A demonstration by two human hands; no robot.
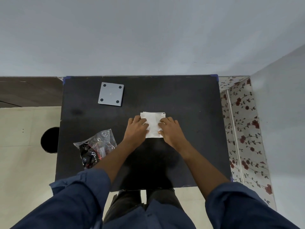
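The folded white cloth [153,125] lies flat near the middle of the black table [189,103], straight in front of you. Your left hand [137,128] grips its left edge with curled fingers. Your right hand [170,129] grips the right edge, thumb at the near corner. A clear plastic bag [97,146] with black and red contents lies beside your left forearm. A grey square plate [110,94] with four dark dots sits towards the far left corner.

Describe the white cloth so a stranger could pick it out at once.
Start at the black table against the wall. Near its middle, between the left hand and right hand, which both hold it, lies the white cloth. It alone is white and folded flat; the grey square and plastic bag lie apart, to the left.
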